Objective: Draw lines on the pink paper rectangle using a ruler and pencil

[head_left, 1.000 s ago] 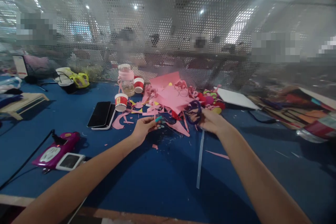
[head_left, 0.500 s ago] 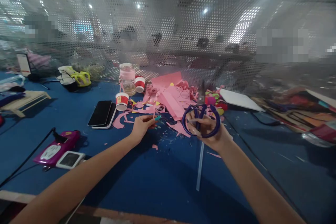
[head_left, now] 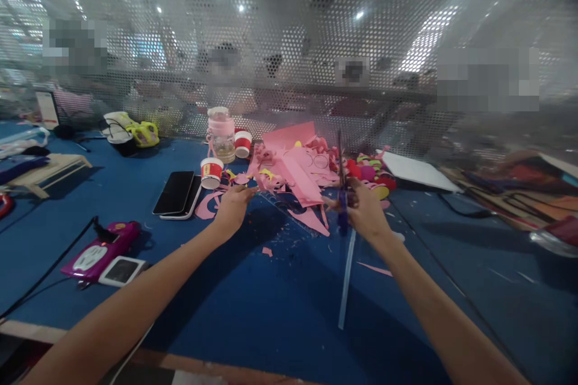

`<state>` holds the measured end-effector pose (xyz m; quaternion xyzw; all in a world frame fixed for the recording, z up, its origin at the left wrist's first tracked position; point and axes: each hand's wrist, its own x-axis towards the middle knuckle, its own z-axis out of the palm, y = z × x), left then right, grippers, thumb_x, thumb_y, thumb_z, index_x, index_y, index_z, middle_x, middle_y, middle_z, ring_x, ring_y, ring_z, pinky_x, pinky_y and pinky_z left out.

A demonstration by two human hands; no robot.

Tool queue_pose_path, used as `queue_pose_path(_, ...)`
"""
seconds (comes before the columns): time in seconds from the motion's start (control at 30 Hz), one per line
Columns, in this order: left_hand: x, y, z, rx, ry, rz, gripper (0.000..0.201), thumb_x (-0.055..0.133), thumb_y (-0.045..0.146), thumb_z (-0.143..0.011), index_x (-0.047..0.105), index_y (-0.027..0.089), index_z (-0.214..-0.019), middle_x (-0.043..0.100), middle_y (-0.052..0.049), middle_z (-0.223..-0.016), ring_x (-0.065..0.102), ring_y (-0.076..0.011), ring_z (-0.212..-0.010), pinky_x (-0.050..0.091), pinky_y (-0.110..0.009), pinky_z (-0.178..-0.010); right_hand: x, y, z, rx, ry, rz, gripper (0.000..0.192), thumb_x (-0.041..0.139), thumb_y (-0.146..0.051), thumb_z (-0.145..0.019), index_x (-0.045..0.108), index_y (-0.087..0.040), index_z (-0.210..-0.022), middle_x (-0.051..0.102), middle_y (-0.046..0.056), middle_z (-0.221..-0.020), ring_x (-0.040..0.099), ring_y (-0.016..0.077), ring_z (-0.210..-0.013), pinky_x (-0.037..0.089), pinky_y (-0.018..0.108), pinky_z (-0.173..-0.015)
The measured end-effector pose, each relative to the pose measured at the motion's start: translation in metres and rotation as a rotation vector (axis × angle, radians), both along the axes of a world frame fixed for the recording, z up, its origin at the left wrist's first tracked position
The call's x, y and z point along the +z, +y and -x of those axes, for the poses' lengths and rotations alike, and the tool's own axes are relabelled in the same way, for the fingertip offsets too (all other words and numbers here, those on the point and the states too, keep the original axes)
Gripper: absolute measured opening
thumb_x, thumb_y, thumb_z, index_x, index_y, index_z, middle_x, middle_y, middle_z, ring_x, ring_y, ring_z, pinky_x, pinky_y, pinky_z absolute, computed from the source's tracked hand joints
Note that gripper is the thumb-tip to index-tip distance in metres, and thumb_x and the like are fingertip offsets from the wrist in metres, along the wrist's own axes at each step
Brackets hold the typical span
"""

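The right hand [head_left: 368,213] is gripping the purple scissors [head_left: 342,192] upright, blades pointing up, above the blue table [head_left: 271,301]. The left hand [head_left: 232,204] is reaching with fingers curled toward the pink paper pile [head_left: 293,171]; I cannot tell whether it is pinching anything. 2 phones [head_left: 176,194] are lying stacked just left of it, near a red paper cup [head_left: 211,172].

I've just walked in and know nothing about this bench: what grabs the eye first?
A heap of pink cut paper sits mid-table on the blue table covering, with the left hand reaching to its near edge. Beside it the right hand holds purple-handled scissors, blades pointing up. To the left lie stacked black phones and a red-and-white paper cup.
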<state>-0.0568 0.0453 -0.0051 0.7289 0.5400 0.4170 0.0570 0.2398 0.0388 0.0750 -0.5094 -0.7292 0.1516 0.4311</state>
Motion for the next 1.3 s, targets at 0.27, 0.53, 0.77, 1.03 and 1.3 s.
queue_pose_path(0.27,0.006,-0.005,0.010,-0.038,0.303,-0.154,0.040,0.044,0.001,-0.087,0.071,0.018,-0.111,0.068,-0.010,-0.093,0.059,-0.0235,-0.091,0.050,-0.037,-0.086,-0.006,-0.014,-0.002,-0.082,-0.721,-0.271,0.047,0.047,-0.060,-0.087,0.060,-0.016,-0.096,0.066,0.014,-0.099,0.061,0.0286,-0.090,0.040,0.033,-0.068)
queue_pose_path(0.53,0.005,-0.010,0.002,-0.033,0.451,-0.242,0.031,0.044,0.006,-0.093,0.071,0.014,-0.107,0.066,-0.011,-0.089,0.059,-0.0242,-0.087,0.050,-0.035,-0.081,-0.009,-0.018,0.008,-0.070,-0.911,-0.191,0.042,0.055,-0.055,-0.085,0.064,-0.016,-0.097,0.068,0.012,-0.100,0.061,0.0269,-0.091,0.037,0.032,-0.069)
queue_pose_path(0.77,0.002,-0.011,0.000,-0.029,0.484,-0.277,0.028,0.046,0.007,-0.095,0.070,0.013,-0.108,0.065,-0.010,-0.089,0.058,-0.0237,-0.085,0.050,-0.034,-0.078,-0.009,-0.020,0.010,-0.074,-0.912,-0.140,0.041,0.060,-0.054,-0.081,0.064,-0.016,-0.098,0.067,0.011,-0.101,0.061,0.0249,-0.087,0.033,0.030,-0.060)
queue_pose_path(1.03,0.001,-0.013,0.003,-0.025,0.505,-0.279,0.031,0.045,0.003,-0.093,0.068,0.014,-0.110,0.064,-0.010,-0.088,0.058,-0.0231,-0.086,0.049,-0.033,-0.077,-0.008,-0.017,0.001,-0.110,-0.958,-0.187,0.051,0.049,-0.061,-0.087,0.064,-0.014,-0.099,0.067,0.013,-0.102,0.061,0.0269,-0.090,0.033,0.031,-0.063)
queue_pose_path(1.3,-0.003,-0.013,-0.001,-0.072,0.529,-0.274,0.029,0.046,0.005,-0.093,0.066,0.013,-0.113,0.064,-0.010,-0.094,0.057,-0.0226,-0.088,0.050,-0.034,-0.081,-0.011,-0.022,0.013,-0.060,-1.009,-0.169,0.047,0.058,-0.058,-0.083,0.065,-0.015,-0.102,0.068,0.011,-0.097,0.062,0.0249,-0.084,0.029,0.029,-0.057)
